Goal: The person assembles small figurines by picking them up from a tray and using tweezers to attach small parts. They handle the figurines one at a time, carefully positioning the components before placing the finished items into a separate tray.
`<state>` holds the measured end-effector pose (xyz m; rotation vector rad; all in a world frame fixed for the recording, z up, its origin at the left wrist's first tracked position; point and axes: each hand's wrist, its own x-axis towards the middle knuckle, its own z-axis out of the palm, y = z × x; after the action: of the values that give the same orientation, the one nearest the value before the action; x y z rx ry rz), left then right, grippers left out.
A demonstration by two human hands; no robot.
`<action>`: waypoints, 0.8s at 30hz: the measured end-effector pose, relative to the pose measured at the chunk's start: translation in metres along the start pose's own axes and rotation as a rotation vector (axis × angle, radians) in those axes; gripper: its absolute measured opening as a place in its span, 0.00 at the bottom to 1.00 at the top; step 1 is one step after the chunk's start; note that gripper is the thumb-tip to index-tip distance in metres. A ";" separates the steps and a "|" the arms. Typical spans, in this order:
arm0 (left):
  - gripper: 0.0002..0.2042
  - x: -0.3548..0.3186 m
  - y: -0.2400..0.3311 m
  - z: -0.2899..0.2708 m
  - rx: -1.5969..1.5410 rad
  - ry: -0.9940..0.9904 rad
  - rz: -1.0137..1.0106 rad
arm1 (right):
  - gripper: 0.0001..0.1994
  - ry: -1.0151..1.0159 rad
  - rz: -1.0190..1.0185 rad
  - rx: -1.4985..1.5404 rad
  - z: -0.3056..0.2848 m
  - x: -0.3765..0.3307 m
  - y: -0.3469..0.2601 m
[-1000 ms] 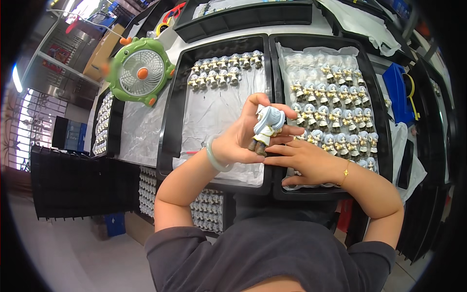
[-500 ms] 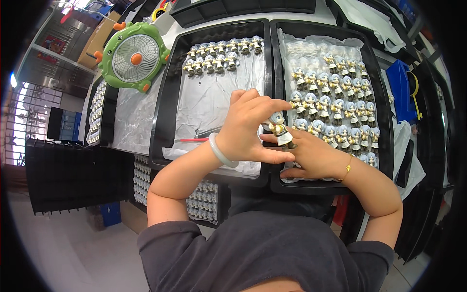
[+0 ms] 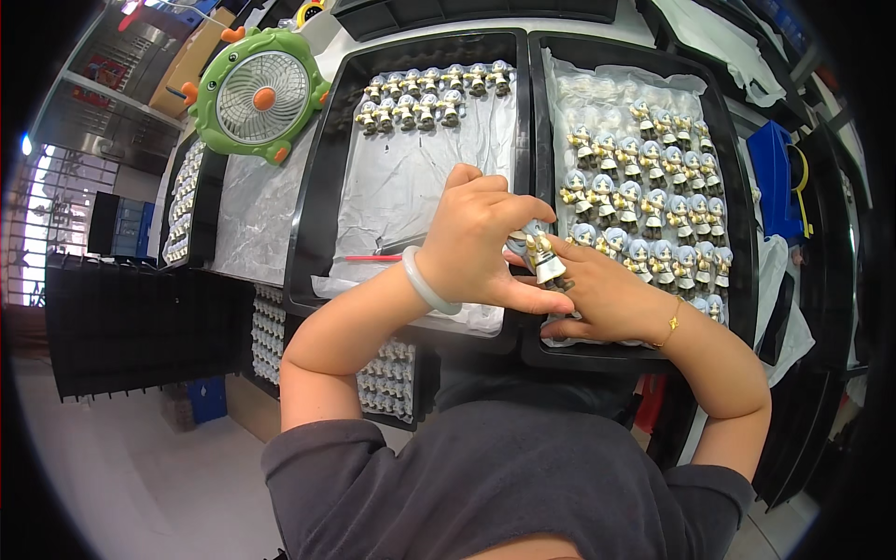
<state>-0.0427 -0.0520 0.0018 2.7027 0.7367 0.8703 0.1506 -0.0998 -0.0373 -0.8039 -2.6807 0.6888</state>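
My left hand (image 3: 481, 243), a white bangle on its wrist, holds a small figurine (image 3: 549, 264) with pale blue-grey hair and a white and yellow outfit between curled fingers and thumb. Just beneath it is my right hand (image 3: 607, 299), over the near left corner of the right tray. Its thumb points left, apart from the stretched fingers, whose tips are partly hidden behind the figurine and my left hand. Whether they touch the figurine is hard to see. Rows of matching figurines (image 3: 653, 201) lie in the black right tray (image 3: 737, 205) on translucent wrapping.
The black left tray (image 3: 317, 187), lined with whitish sheet, holds two rows of figurines (image 3: 427, 110) at its far end and a thin red tool (image 3: 369, 259). A green animal-shaped fan (image 3: 259, 97) stands far left. A blue bin (image 3: 777, 179) sits at the right.
The figurine in my left hand has tilted and turned slightly, and both hands have shifted slightly to the right. The trays appear a little higher and further right in view.
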 end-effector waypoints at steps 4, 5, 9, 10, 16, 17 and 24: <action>0.31 0.002 -0.001 0.003 0.011 0.042 0.041 | 0.19 -0.002 0.012 0.038 0.000 0.002 0.000; 0.32 0.002 -0.001 0.003 0.011 0.035 0.037 | 0.20 -0.034 0.034 0.040 0.001 0.001 0.002; 0.30 0.002 -0.009 0.006 -0.201 0.130 -0.058 | 0.26 -0.008 -0.022 0.046 -0.006 0.001 -0.003; 0.28 0.000 -0.016 0.007 -0.372 0.187 -0.180 | 0.27 -0.002 -0.040 0.030 -0.006 0.001 -0.004; 0.26 0.039 -0.096 -0.007 -0.524 0.325 -0.587 | 0.29 0.002 -0.044 0.042 -0.003 -0.002 -0.001; 0.27 0.044 -0.111 -0.005 -0.405 0.262 -0.609 | 0.29 0.005 -0.048 0.018 -0.002 -0.003 -0.001; 0.32 0.033 -0.186 0.051 0.341 -0.133 -0.410 | 0.29 0.036 -0.078 0.011 0.005 -0.004 0.006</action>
<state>-0.0630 0.1220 -0.0857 2.6904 1.4526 0.4976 0.1548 -0.0994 -0.0451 -0.6982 -2.6577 0.6640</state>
